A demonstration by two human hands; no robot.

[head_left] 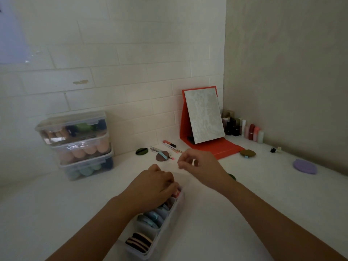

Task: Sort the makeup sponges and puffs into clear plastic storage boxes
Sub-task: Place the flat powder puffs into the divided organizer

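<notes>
My left hand point(158, 185) is curled down over the far end of the long clear box point(160, 234), fingers pressed onto the puffs there; whether it pinches one I cannot tell. Blue puffs point(152, 217) fill the middle section, black-and-tan ones point(139, 242) the near one. My right hand point(197, 164) hovers above the counter point(244, 204), fingers loosely curled, apparently holding nothing. So I'm tucking puffs in. Next, I reckon, a reach for a loose one: the brown puff point(162, 156) just ahead, or the purple puff point(305, 166) far right.
</notes>
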